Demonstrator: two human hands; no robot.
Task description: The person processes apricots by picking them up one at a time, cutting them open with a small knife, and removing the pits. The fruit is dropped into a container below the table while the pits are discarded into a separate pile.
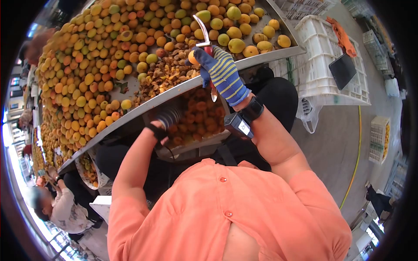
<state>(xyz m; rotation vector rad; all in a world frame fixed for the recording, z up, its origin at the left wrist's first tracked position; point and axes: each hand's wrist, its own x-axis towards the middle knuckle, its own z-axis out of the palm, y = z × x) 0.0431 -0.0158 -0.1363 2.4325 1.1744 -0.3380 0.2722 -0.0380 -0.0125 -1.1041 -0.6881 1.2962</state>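
My right hand [224, 76], in a blue and yellow striped glove, is closed round the red handle of a curved knife [201, 29]. The blade points up over the metal table [248, 62], and a small metal end shows below the hand. An orange fruit [193, 57] sits at the fingertips of this hand. Under the table edge, my left hand [169, 117] in a grey striped glove is at the left side of a crate of orange fruit [198, 117]; its fingers are blurred and partly hidden. Opened fruit scraps [170, 71] lie near the table edge.
Whole fruit [82, 82] covers much of the table. White crates [318, 65] stand at right, with a dark tablet-like object [342, 71] and an orange cloth [342, 37] on them. A co-worker [65, 209] sits at lower left beside a fruit basin [89, 172].
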